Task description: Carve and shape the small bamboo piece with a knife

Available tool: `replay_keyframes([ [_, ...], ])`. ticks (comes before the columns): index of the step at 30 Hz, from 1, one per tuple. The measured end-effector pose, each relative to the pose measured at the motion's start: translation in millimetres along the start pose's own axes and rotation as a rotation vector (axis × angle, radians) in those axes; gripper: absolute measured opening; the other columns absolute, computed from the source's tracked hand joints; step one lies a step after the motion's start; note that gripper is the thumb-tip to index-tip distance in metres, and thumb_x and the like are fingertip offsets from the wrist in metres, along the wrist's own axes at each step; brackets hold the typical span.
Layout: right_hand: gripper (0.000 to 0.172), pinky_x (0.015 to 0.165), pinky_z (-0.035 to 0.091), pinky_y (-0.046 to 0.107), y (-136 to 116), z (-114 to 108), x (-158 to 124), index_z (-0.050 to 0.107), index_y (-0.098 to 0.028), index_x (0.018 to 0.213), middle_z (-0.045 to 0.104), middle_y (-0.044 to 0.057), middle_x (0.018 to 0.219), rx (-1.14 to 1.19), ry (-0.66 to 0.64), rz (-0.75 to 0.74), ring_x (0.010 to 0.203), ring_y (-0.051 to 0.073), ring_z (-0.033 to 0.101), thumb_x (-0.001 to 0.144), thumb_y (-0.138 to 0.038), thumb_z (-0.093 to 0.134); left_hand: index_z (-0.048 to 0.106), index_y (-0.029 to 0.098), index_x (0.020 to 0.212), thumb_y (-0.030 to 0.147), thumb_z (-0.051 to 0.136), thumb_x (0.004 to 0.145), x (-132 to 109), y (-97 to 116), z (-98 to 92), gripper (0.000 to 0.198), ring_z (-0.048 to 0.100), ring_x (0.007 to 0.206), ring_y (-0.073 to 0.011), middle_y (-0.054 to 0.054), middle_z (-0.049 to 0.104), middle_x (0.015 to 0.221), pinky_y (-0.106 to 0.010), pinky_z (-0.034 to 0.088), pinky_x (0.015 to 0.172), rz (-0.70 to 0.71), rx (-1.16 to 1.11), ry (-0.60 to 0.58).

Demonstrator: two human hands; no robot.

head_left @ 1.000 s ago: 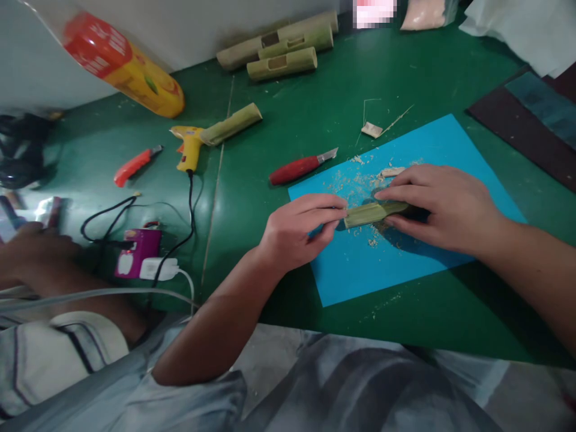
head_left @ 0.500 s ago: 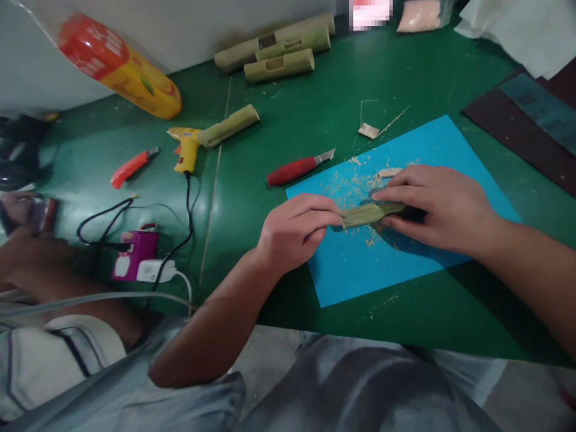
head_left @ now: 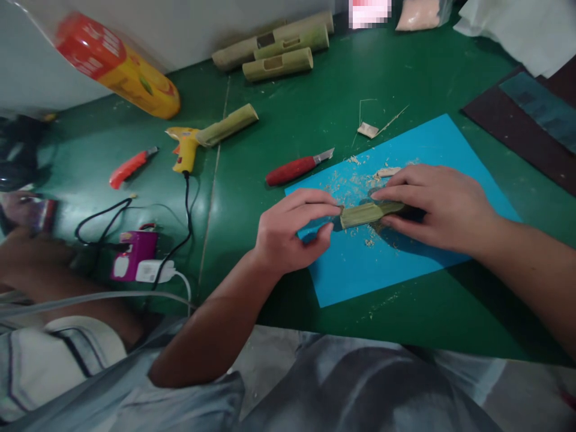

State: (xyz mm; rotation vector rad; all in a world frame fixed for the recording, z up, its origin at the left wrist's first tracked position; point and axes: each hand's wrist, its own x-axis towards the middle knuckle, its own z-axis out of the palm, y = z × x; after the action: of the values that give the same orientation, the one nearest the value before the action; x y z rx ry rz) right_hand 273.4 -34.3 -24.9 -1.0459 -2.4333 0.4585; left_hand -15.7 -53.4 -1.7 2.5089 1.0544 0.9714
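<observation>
A short green bamboo piece (head_left: pixel 365 214) lies on a blue mat (head_left: pixel 432 150) strewn with shavings. My right hand (head_left: pixel 438 204) is closed over its right part, pressing it down onto the mat. My left hand (head_left: pixel 288 231) is curled at the bamboo's left end. Its index fingertip touches that end and the thumb sits just below. Whether those fingers pinch a small tool is hidden.
A red-handled knife (head_left: pixel 297 168) lies left of the mat. Further left are a yellow glue gun (head_left: pixel 185 148) against a bamboo tube (head_left: pixel 229 125), an orange cutter (head_left: pixel 129 167) and a purple plug block (head_left: pixel 134 262) with cables. Several bamboo tubes (head_left: pixel 275 50) lie at the back. Another person's arm (head_left: pixel 31 264) is at the left.
My left hand has slid slightly left and its thumb has dropped away from the index finger. My right hand and the bamboo piece have stayed put.
</observation>
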Motion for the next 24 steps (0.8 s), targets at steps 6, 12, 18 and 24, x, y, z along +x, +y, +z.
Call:
replay_keyframes([
  [6, 0.032, 0.083, 0.053, 0.047, -0.7, 0.1, 0.2, 0.077, -0.03, 0.124, 0.077, 0.009, 0.122, -0.01, 0.003, 0.007, 0.112, 0.034, 0.072, 0.099, -0.043, 0.061, 0.079, 0.02, 0.092, 0.018, 0.074, 0.094, -0.1, -2.7, 10.3, 0.005, 0.077, 0.088, -0.0157, -0.004, 0.082, 0.095, -0.028, 0.067, 0.082, -0.125, -0.015, 0.076],
  [12, 0.031, 0.086, 0.053, 0.048, -0.9, -0.1, 0.4, 0.078, -0.031, 0.123, 0.077, 0.008, 0.121, -0.004, -0.003, 0.017, 0.113, 0.035, 0.071, 0.098, -0.041, 0.062, 0.076, 0.017, 0.114, 0.021, 0.076, 0.091, -6.3, -3.6, 18.3, 0.023, 0.077, 0.08, -0.0136, -0.004, 0.081, 0.096, -0.024, 0.067, 0.075, -0.321, -0.126, 0.115],
  [18, 0.032, 0.086, 0.054, 0.05, -1.9, -0.2, 0.3, 0.078, -0.03, 0.123, 0.077, 0.009, 0.122, -0.005, -0.003, 0.021, 0.113, 0.036, 0.071, 0.099, -0.043, 0.06, 0.074, 0.02, 0.085, 0.015, 0.071, 0.094, 1.2, -0.5, 11.0, 0.011, 0.077, 0.088, -0.0163, -0.002, 0.08, 0.089, -0.03, 0.066, 0.085, -0.136, -0.055, 0.086],
  [24, 0.032, 0.086, 0.054, 0.049, -0.4, 0.5, -0.5, 0.078, -0.031, 0.124, 0.077, 0.009, 0.122, 0.002, -0.004, 0.019, 0.112, 0.035, 0.072, 0.098, -0.043, 0.062, 0.077, 0.022, 0.093, 0.014, 0.065, 0.099, -2.8, -3.3, 6.3, 0.016, 0.079, 0.092, -0.0175, -0.002, 0.083, 0.095, -0.032, 0.066, 0.09, -0.071, 0.019, -0.003],
])
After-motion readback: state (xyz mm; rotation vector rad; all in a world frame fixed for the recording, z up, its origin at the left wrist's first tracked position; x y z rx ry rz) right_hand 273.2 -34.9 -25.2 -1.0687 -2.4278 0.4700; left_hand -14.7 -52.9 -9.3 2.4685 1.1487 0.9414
